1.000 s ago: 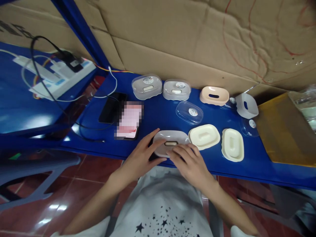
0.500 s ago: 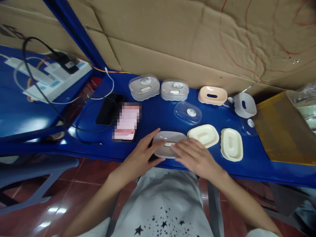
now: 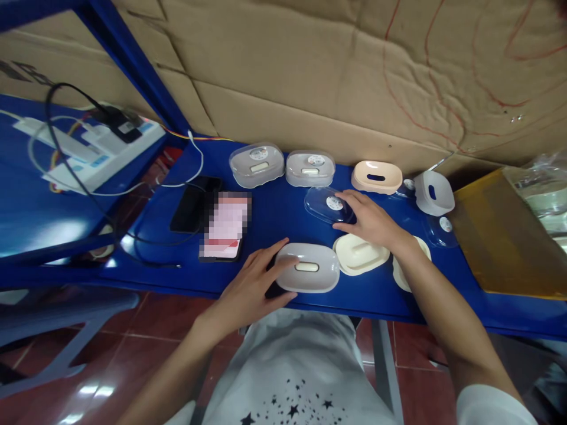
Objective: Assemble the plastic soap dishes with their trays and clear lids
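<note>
A grey soap dish [image 3: 287,280] with a cream piece in its slot rests near the table's front edge. My left hand [image 3: 259,277] grips its left end, with one finger across the top near the slot. Behind it lies a clear plastic lid [image 3: 318,206] with a round sticker. My right hand [image 3: 370,218] is at the lid's right end, thumb on the near side and fingers on the far side. Below that hand is a cream tray [image 3: 358,257], and a second cream tray [image 3: 403,274] is partly hidden by my right forearm.
Two lidded grey soap dishes [image 3: 257,168] stand at the back. A peach dish top [image 3: 376,177] and a grey dish top [image 3: 434,193] are at the back right, near more clear lids. Phones [image 3: 225,227], cables and a power strip [image 3: 110,156] lie left; a brown box [image 3: 500,236] stands right.
My right hand has left the grey soap dish and moved back and right to the clear lid. The cream piece in the slot is now uncovered. My left hand stays on the dish.
</note>
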Motion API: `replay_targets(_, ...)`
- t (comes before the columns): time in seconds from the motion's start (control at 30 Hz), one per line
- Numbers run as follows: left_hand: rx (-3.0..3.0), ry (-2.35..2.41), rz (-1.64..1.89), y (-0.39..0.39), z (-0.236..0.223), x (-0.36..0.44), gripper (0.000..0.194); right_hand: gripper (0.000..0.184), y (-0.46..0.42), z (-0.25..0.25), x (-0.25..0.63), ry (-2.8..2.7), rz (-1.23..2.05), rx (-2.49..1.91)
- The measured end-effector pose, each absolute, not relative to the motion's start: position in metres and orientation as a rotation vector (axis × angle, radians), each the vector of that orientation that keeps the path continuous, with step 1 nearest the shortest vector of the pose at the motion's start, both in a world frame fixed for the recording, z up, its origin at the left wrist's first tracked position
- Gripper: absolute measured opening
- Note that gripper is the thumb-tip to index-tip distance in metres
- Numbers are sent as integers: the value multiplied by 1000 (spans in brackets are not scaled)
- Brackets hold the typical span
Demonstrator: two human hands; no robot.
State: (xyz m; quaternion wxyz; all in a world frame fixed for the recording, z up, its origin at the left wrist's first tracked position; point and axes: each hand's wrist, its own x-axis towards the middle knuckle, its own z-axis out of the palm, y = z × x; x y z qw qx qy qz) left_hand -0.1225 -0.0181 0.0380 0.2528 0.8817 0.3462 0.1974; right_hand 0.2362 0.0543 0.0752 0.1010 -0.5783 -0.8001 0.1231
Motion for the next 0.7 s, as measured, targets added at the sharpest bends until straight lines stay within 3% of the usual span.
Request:
replay_targets(0.17, 2268, 1027, 563, -18, 33, -122, 96, 68, 23, 99, 227, -2260, 501, -1428)
replay_targets(0.33, 2204, 1133, 607, -20, 26, -122, 116, 74, -25, 103, 208, -2364, 601, -1310)
replay_targets(0.47, 2180, 1158, 594, -20, 23, -123, 121, 80, -41, 95, 192, -2480, 516, -1232)
replay_targets(0.7, 2233, 1139, 594, -20, 26, -123, 114, 67, -44, 87, 186, -2504, 437, -1233)
